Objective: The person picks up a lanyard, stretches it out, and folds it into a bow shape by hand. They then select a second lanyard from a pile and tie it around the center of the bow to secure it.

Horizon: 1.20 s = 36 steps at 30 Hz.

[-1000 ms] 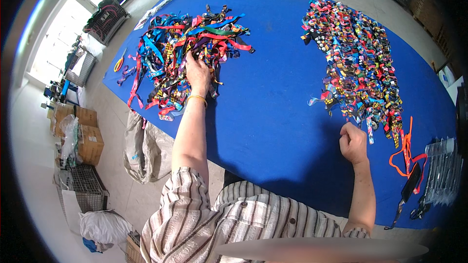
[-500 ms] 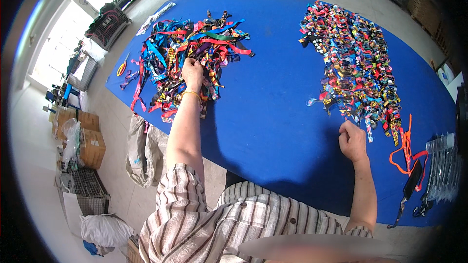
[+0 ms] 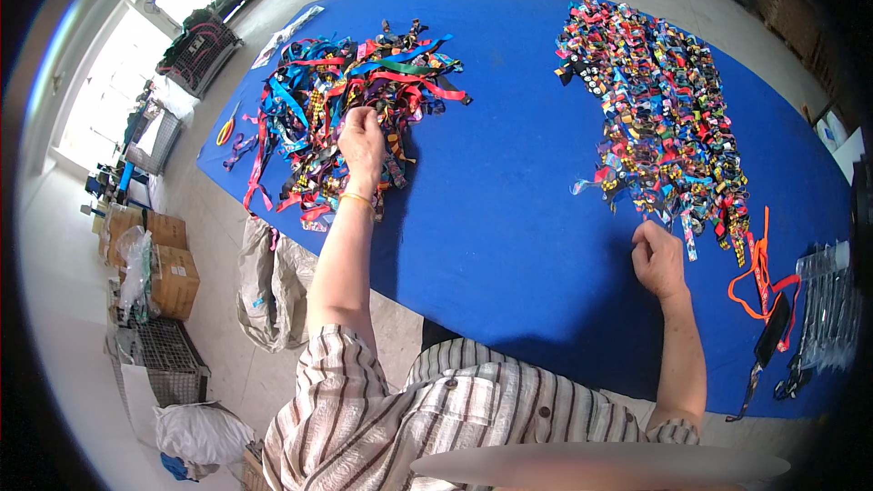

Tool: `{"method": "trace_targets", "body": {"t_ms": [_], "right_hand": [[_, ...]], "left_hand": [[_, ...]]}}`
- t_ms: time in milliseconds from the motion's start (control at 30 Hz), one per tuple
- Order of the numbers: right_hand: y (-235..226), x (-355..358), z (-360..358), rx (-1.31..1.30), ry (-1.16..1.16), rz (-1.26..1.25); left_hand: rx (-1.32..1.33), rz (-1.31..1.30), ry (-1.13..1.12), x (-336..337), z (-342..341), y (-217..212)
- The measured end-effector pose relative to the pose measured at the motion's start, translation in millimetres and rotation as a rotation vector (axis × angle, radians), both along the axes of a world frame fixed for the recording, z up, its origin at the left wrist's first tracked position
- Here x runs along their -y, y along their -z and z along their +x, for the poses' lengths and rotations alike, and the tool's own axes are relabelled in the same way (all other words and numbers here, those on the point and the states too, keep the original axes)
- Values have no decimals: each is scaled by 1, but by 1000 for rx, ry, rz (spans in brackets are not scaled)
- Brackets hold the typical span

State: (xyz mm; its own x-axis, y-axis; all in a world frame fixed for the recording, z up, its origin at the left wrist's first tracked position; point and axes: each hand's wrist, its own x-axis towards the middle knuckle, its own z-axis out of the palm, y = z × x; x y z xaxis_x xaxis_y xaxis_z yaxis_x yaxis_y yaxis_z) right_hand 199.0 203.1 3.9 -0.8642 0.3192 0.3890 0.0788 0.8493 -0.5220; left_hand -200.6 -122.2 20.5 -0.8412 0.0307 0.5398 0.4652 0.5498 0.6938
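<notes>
Blue table (image 3: 509,218), cloth-covered, matte and felt-like; its edges bowed by the lens.

Left hand (image 3: 362,138) lay on the near edge of a loose ribbon pile (image 3: 350,105) at the table's left end. Fingers curled down into the strips, pinching at some of them; exactly which strip could not be told. A thin yellow bangle (image 3: 356,199) circled the wrist. The pile was a tangle of flat, narrow woven strips in red, blue, green, black and patterned prints, ends splaying outward, several trailing over the table's left edge.

Right hand (image 3: 658,259) rested on bare cloth near the front edge, fingers folded into a loose fist. Whether anything was held inside could not be told. It sat just beside the lower tip of the sorted ribbon spread (image 3: 659,109), a long, dense band of short multicoloured pieces laid in overlapping rows running from the far side of the table toward the person.

To the right of that hand, an orange lanyard (image 3: 759,277) looped on the cloth, its cord thin and bright, next to a dark flat object (image 3: 775,332). Further right, clear plastic packets (image 3: 827,305), glossy, stacked near the table's edge.

Yellow-handled scissors (image 3: 225,130) lay at the table's far left edge.

Person wore a striped shirt (image 3: 436,418), brown lines on pale fabric, short-sleeved, buttoned.

On the floor to the left: cardboard boxes (image 3: 168,264), a wire crate (image 3: 159,364), slumped pale sacks (image 3: 268,295).
</notes>
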Motion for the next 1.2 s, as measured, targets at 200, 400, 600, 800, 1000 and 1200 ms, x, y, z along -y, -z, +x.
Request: {"method": "trace_targets", "body": {"t_ms": [200, 400, 600, 800, 1000, 1200], "right_hand": [[-5, 5, 3, -27, -38, -1], [-8, 28, -4, -31, -142, -120], [-26, 77, -12, -34, -372, -441], [-12, 88, -10, 23, -532, -470], [-11, 82, -2, -7, -492, -416], [-22, 72, 2, 170, -518, -748]], "left_hand": [[-144, -382, 258, -27, 105, 7], [-7, -602, 640, -47, 215, 16], [45, -524, 1008, -60, 274, 2], [57, -501, 972, -55, 287, -12], [-41, -466, 877, -61, 280, -14], [-18, -330, 717, -57, 265, -25]]}}
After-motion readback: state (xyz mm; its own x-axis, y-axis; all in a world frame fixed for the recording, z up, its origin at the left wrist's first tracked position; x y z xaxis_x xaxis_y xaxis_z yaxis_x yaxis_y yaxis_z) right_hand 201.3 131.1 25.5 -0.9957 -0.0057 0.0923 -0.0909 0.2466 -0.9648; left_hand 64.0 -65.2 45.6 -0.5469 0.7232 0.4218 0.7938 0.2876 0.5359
